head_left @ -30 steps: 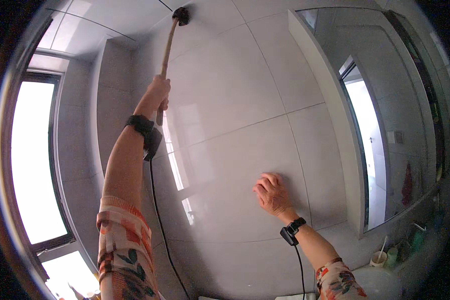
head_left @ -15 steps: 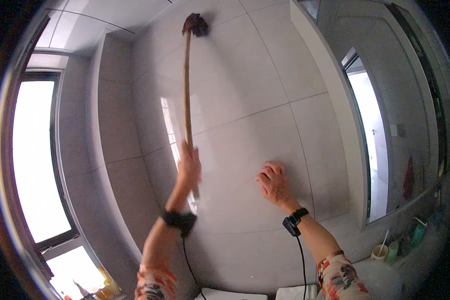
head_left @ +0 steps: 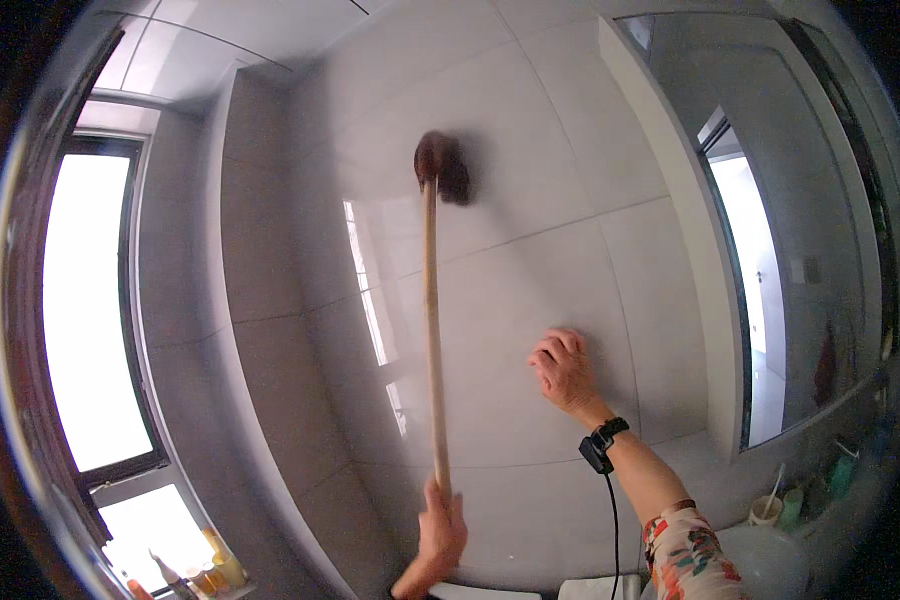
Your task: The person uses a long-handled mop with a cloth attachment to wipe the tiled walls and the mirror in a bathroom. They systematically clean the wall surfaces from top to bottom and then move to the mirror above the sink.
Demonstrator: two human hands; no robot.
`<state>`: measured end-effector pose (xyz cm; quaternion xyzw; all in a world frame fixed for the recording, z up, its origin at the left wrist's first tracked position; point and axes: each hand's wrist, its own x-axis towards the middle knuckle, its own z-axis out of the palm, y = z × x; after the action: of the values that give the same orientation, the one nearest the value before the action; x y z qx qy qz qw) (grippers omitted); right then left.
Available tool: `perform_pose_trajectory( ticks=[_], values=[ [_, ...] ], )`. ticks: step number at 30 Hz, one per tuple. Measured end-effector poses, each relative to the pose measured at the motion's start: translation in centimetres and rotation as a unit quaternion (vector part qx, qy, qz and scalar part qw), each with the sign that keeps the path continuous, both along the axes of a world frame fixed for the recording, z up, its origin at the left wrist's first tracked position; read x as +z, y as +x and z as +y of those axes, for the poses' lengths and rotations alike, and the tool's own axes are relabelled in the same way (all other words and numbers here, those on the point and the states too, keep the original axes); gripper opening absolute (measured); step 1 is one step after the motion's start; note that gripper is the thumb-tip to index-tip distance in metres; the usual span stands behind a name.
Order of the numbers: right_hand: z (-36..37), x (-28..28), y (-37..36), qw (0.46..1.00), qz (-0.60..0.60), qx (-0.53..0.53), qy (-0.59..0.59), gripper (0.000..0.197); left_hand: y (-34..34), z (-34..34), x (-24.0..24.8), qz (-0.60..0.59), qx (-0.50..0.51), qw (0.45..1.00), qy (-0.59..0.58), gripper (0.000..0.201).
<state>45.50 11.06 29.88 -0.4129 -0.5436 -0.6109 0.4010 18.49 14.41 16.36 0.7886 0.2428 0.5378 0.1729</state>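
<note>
Stick [head_left: 434, 350] gripped in the left hand [head_left: 442, 532], right hand [head_left: 566, 374] curled by the tiled wall [head_left: 510, 400], whether closed unclear, wiping seems underway, the next stroke calling for steady pressure

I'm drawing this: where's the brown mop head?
In the head view, the mop head is at upper centre, atop the wooden pole in the left hand.

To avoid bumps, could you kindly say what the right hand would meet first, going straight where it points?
Probably the tiled wall, close before the right hand; whether they touch is unclear.
</note>
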Motion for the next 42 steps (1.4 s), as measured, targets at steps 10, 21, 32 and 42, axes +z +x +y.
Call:
perform_pose_trajectory(
  ticks=[10, 21, 32, 42],
  values=[
    [0.1, -0.1, 0.3, 0.999, 0.0, -0.015, -0.032, 0.013, 4.7, 4.0, 29.1, -0.052, -0.178, 0.979, -0.089, 0.025],
    [-0.8, 0.3, 0.4, 1.0, 0.001, -0.016, -0.018, 0.01, 6.8, 0.0, 45.6, -0.057, -0.22, 0.971, 0.075, 0.023],
    [-0.6, 0.3, 0.3, 1.0, -0.001, 0.009, -0.023, 0.012, 8.1, 3.7, 44.7, -0.08, -0.245, 0.966, -0.01, 0.024],
    [0.0, -0.2, 0.4, 0.997, 0.065, 0.01, -0.041, 0.015, 9.1, 4.4, 24.7, -0.072, -0.127, 0.983, -0.109, 0.043]
  ],
)
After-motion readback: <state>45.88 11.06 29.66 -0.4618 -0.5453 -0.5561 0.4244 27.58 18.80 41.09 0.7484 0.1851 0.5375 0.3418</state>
